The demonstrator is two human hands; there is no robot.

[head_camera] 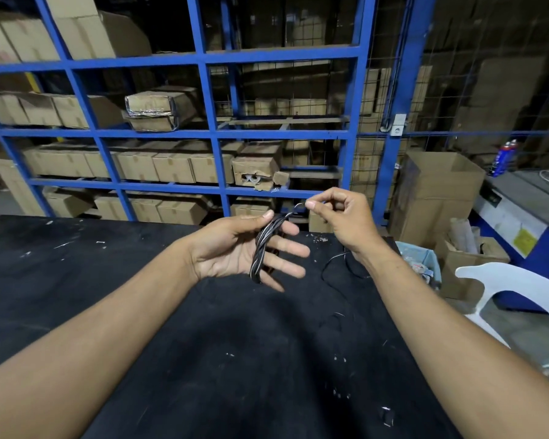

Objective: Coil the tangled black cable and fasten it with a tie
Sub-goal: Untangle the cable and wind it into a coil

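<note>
The left hand (235,248) holds the coiled black cable (263,248) across its spread fingers, thumb pressing on top. The right hand (339,220) pinches a cable strand (its loose tail trails onto the black table (171,343)).

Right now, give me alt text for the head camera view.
The left hand holds a coiled black cable above a black table, while the right hand pinches its end. Blue shelving with cardboard boxes stands behind.

No text, label or number here is legible.
</note>
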